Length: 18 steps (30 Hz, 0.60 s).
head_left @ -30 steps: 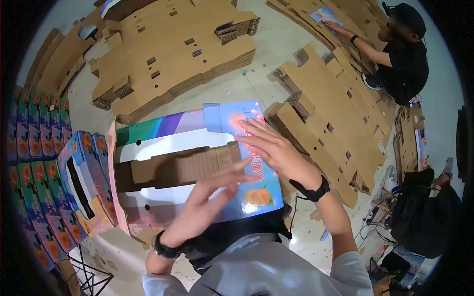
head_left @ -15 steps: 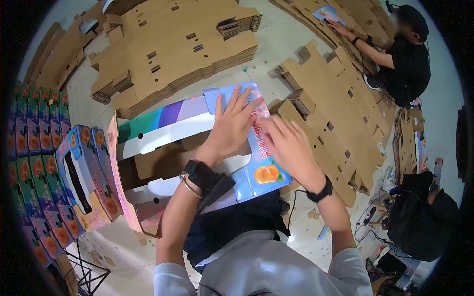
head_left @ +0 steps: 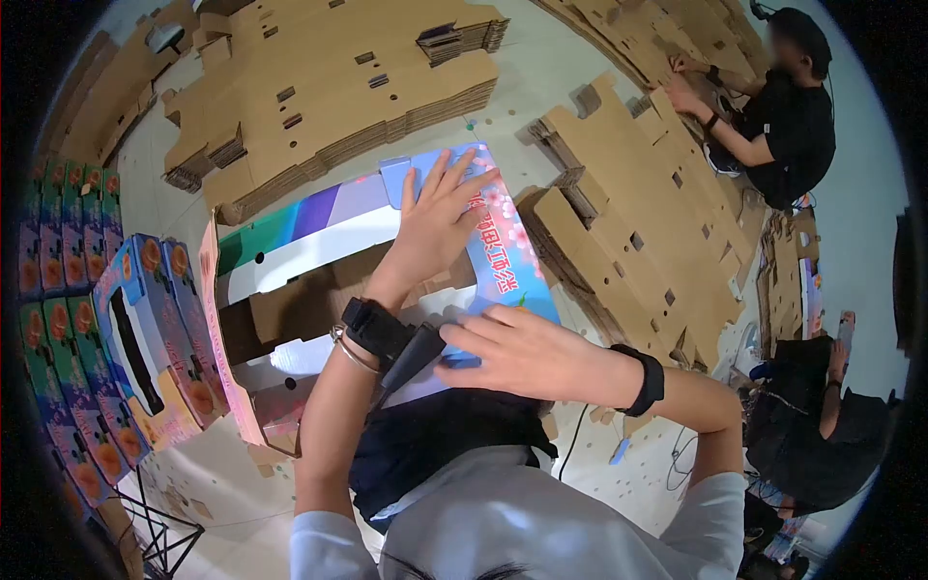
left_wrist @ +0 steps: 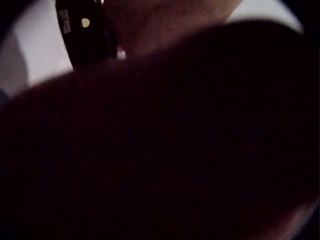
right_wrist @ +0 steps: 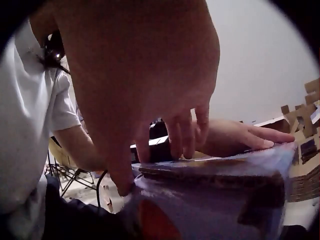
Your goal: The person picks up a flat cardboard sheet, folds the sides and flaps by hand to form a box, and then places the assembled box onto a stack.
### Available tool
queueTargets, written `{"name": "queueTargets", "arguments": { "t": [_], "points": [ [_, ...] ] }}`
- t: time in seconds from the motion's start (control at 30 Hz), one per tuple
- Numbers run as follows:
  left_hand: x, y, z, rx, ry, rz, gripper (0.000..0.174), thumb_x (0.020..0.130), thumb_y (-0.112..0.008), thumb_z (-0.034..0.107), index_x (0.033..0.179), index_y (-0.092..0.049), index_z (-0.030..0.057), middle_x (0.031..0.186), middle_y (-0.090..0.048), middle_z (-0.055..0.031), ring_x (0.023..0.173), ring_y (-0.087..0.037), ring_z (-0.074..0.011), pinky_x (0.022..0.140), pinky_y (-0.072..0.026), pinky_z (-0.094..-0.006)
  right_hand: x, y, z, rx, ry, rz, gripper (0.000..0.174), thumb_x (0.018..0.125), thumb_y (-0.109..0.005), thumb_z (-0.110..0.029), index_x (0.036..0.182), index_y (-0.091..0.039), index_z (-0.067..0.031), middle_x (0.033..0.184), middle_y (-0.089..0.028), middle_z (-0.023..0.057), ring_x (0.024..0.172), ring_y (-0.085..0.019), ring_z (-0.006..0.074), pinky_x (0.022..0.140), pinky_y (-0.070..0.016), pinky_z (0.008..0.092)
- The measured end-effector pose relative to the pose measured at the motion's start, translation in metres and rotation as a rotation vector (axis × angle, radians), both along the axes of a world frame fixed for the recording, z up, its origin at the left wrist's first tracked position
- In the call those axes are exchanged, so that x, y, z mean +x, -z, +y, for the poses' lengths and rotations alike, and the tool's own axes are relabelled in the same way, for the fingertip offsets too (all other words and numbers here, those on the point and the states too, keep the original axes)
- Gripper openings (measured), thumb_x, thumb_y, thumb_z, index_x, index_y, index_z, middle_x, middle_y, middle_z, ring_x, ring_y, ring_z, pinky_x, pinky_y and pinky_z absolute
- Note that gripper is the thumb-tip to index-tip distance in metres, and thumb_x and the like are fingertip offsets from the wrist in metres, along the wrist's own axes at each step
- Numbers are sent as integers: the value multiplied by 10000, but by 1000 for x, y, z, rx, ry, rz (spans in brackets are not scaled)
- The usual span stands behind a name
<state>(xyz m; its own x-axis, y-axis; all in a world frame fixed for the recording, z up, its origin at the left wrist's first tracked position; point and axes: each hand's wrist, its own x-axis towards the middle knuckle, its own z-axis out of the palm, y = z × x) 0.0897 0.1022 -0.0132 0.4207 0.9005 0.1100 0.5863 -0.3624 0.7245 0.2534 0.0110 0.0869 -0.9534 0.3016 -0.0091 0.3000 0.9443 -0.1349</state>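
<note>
A colourful printed carton (head_left: 512,217) with a fruit and blossom design lies before me, its top partly open over a brown inside. My left hand (head_left: 440,227) rests spread on the far part of its blue end panel, near a small blue flap (head_left: 394,179). Over the near part of that end, my right hand (head_left: 527,356) reaches leftward, its fingertips at the blue panel. In the right wrist view, the right hand's fingers (right_wrist: 187,135) point down onto the carton's top, with the thumb lower at its side. Darkness fills most of the left wrist view.
Two similar cartons (head_left: 159,338) stand left of mine, beside rows of stacked cartons (head_left: 72,232). Flat brown cardboard stacks (head_left: 338,97) lie ahead, with another cardboard stack (head_left: 628,213) to the right. A person in black (head_left: 793,116) crouches at upper right.
My left hand has come from the carton's near side to its far part and lies spread there. The right hand has moved from the far part to the near side.
</note>
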Motion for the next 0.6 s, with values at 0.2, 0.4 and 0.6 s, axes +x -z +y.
{"name": "queueTargets", "arguments": {
  "t": [0.2,0.4,0.6],
  "points": [
    [2,-3,-4,-7,-8,13,449,994,-499,251,1442,-477,278,1599,-274,-76,1502,-145,-318,1164,-12,-609,-15,-1,-8,69,-7,-56,212,813,-601,-202,1023,-586,-182,1104,-529,59,968,-503,161,774,-379,282],
    [3,-4,-8,25,-13,-17,447,995,-500,249,1441,-479,262,1596,-279,-80,1504,-137,-315,1171,3,-589,-14,0,-23,35,54,-75,189,802,-607,-200,985,-589,-157,1111,-529,63,1031,-515,182,856,-400,299],
    [5,-10,-10,3,8,0,447,994,-505,211,1438,-481,255,1595,-284,-73,1506,-134,-302,1175,8,-578,-13,2,-31,33,138,-13,202,791,-610,-189,986,-589,-144,1102,-527,55,1090,-517,205,962,-409,354]
  ]
}}
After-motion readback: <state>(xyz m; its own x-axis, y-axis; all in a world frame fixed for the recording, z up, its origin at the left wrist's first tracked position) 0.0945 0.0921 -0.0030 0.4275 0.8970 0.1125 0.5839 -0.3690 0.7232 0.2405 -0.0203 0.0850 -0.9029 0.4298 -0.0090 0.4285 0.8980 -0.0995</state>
